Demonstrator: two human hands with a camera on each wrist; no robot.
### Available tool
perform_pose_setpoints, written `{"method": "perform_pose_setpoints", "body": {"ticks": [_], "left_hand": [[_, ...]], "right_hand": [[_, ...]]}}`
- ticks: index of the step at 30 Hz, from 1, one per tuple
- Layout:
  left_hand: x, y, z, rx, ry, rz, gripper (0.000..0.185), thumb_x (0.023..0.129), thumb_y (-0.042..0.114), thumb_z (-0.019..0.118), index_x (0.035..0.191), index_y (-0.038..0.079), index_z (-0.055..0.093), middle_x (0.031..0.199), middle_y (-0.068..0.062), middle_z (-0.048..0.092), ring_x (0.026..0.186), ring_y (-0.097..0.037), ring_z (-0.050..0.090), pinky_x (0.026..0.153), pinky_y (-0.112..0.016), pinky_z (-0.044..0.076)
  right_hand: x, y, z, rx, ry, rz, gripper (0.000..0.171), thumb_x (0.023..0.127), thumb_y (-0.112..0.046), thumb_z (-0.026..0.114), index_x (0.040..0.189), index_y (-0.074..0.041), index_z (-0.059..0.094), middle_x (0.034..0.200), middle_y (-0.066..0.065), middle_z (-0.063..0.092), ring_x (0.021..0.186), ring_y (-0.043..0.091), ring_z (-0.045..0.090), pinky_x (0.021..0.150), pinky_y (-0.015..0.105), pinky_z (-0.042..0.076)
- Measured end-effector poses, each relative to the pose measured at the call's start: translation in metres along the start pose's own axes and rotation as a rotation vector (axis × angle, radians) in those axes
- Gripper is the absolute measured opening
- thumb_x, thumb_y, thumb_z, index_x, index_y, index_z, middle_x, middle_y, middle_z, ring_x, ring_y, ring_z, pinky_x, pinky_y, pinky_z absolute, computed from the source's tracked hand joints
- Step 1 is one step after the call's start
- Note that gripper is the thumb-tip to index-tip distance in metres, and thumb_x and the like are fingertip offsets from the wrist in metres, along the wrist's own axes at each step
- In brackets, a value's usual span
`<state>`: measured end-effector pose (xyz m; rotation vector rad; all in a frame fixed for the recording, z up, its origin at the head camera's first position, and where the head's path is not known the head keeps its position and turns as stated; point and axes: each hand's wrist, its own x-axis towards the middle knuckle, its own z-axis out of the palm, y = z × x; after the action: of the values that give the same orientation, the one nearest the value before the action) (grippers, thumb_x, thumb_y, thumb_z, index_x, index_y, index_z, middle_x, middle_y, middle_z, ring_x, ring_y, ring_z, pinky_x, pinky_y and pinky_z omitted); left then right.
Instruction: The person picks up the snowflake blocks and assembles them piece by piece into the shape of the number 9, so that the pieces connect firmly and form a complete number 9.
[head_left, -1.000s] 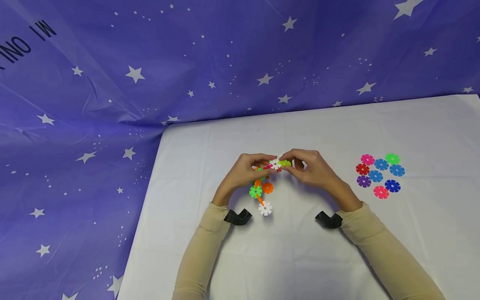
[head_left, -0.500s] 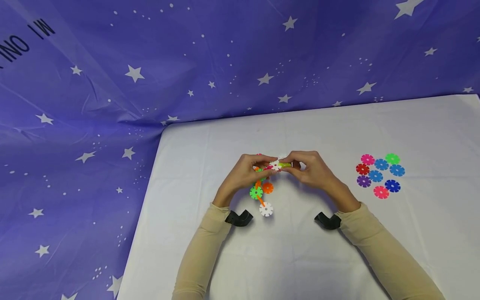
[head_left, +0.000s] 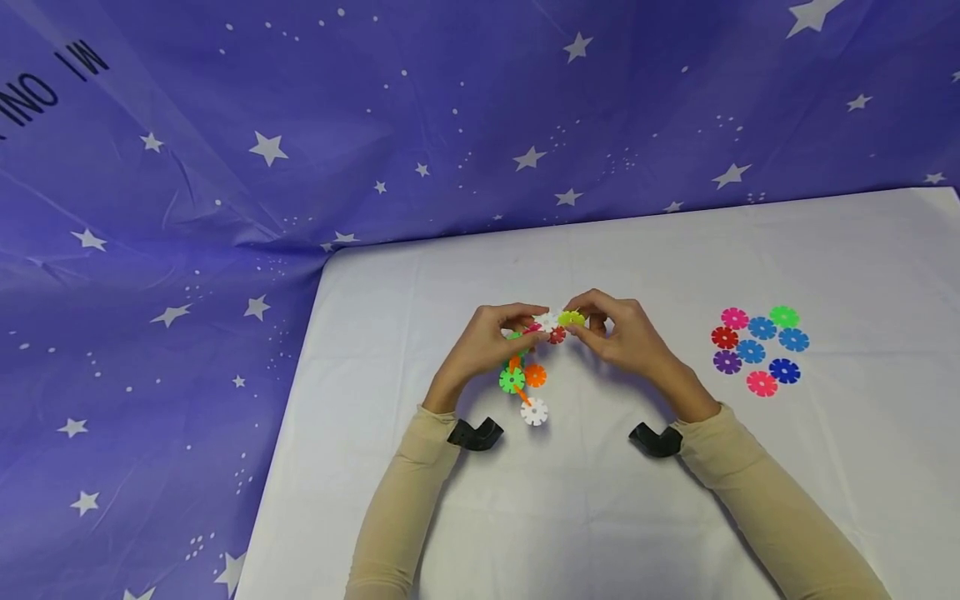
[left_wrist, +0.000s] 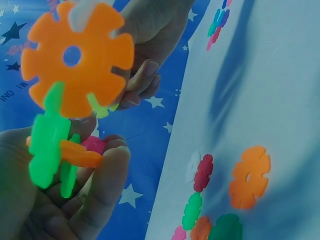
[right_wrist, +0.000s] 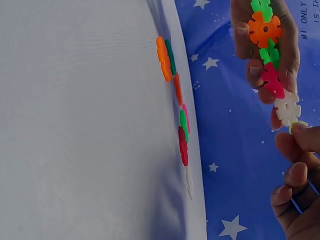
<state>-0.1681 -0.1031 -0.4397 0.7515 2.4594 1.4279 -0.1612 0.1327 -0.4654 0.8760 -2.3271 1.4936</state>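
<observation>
A purple backdrop (head_left: 390, 142) with white stars fills the far side and the left; against it stands the table (head_left: 562, 525) under a white cloth; two beige sleeves (head_left: 401, 504) reach in over it from the near edge; the left hand (head_left: 487, 342) pinches the chain (head_left: 512, 380) of slotted discs near one end, thumb against fingers; the right hand (head_left: 626, 337) faces it just across, thumb and forefinger pinching the yellow disc (head_left: 572, 318); the chain is held up over the table, its links running through green, orange and pink, with part of it hanging from the left hand toward the near edge; well to the right, a cluster (head_left: 751, 352) of nine discs lies flat, in pink, green, blue, red and purple; a black bracket (head_left: 476, 434) sits at each cuff; beneath the hands, a scattered row of loose discs (left_wrist: 249, 177) lies on the cloth, partly hidden from above; smallest, the yellow disc meets the white disc (right_wrist: 288, 107) at its rim, though whether their slots are joined I cannot tell.
</observation>
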Motion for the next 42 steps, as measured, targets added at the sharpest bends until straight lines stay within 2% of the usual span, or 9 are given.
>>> {"method": "perform_pose_setpoints", "body": {"ticks": [4, 9, 16, 22, 30, 34, 38, 42], "left_hand": [[0.001, -0.001, 0.002, -0.008, -0.013, -0.029, 0.033, 0.087, 0.018, 0.076, 0.119, 0.011, 0.071, 0.093, -0.005, 0.073, 0.085, -0.012, 0.068, 0.072, -0.028, 0.052], [0.001, -0.002, 0.003, -0.033, -0.027, -0.046, 0.033, 0.087, 0.021, 0.075, 0.119, 0.011, 0.071, 0.092, -0.006, 0.074, 0.08, -0.013, 0.068, 0.066, -0.027, 0.049], [-0.001, -0.001, 0.003, -0.039, -0.023, -0.044, 0.035, 0.088, 0.023, 0.075, 0.12, 0.011, 0.07, 0.093, -0.004, 0.073, 0.081, -0.01, 0.067, 0.064, -0.025, 0.049], [-0.001, 0.001, 0.002, -0.072, -0.031, -0.038, 0.035, 0.088, 0.021, 0.075, 0.12, 0.009, 0.07, 0.097, -0.006, 0.073, 0.081, -0.012, 0.067, 0.064, -0.027, 0.049], [0.0, 0.008, 0.004, -0.059, -0.02, 0.001, 0.032, 0.087, 0.018, 0.076, 0.116, 0.006, 0.072, 0.085, -0.006, 0.071, 0.074, -0.014, 0.062, 0.063, -0.034, 0.045], [0.0, 0.008, 0.004, -0.03, -0.002, -0.003, 0.031, 0.087, 0.017, 0.076, 0.115, 0.006, 0.071, 0.085, -0.005, 0.068, 0.077, -0.013, 0.062, 0.068, -0.035, 0.048], [0.001, 0.006, 0.002, 0.006, -0.016, -0.007, 0.033, 0.088, 0.018, 0.074, 0.118, 0.006, 0.068, 0.09, -0.005, 0.066, 0.082, -0.015, 0.062, 0.074, -0.036, 0.05], [0.001, -0.002, -0.005, 0.022, -0.02, -0.028, 0.035, 0.09, 0.019, 0.072, 0.122, 0.007, 0.065, 0.093, -0.005, 0.063, 0.086, -0.016, 0.062, 0.08, -0.034, 0.052]], "right_hand": [[0.001, -0.001, -0.001, 0.017, 0.01, -0.009, 0.04, 0.074, 0.006, 0.081, 0.109, -0.007, 0.066, 0.062, -0.004, 0.051, 0.054, 0.013, 0.046, 0.055, 0.022, 0.037], [0.001, -0.003, -0.002, -0.006, 0.013, -0.023, 0.04, 0.072, 0.004, 0.083, 0.106, -0.007, 0.066, 0.062, -0.005, 0.05, 0.057, 0.009, 0.045, 0.054, 0.026, 0.037], [0.001, -0.004, 0.001, -0.068, 0.025, -0.119, 0.041, 0.068, 0.002, 0.086, 0.102, -0.004, 0.063, 0.067, -0.002, 0.059, 0.057, 0.008, 0.044, 0.051, 0.026, 0.036], [0.0, -0.005, 0.005, -0.035, 0.043, -0.133, 0.038, 0.066, 0.007, 0.085, 0.096, -0.001, 0.063, 0.076, 0.005, 0.07, 0.057, 0.006, 0.045, 0.051, 0.025, 0.038], [-0.002, -0.007, 0.012, 0.014, 0.087, -0.125, 0.031, 0.068, 0.01, 0.083, 0.086, -0.001, 0.06, 0.085, 0.014, 0.075, 0.056, 0.008, 0.048, 0.051, 0.023, 0.038], [-0.001, -0.006, 0.015, 0.014, 0.068, -0.127, 0.033, 0.069, 0.009, 0.083, 0.092, 0.001, 0.06, 0.088, 0.013, 0.074, 0.059, 0.009, 0.05, 0.052, 0.024, 0.041], [0.0, -0.004, 0.013, 0.008, -0.001, -0.123, 0.046, 0.07, 0.006, 0.083, 0.108, 0.001, 0.059, 0.085, 0.007, 0.07, 0.06, 0.007, 0.05, 0.054, 0.026, 0.041], [-0.001, 0.002, 0.007, -0.011, -0.079, -0.039, 0.057, 0.072, 0.001, 0.084, 0.121, -0.001, 0.054, 0.082, 0.004, 0.066, 0.057, 0.006, 0.046, 0.053, 0.026, 0.039]]}}
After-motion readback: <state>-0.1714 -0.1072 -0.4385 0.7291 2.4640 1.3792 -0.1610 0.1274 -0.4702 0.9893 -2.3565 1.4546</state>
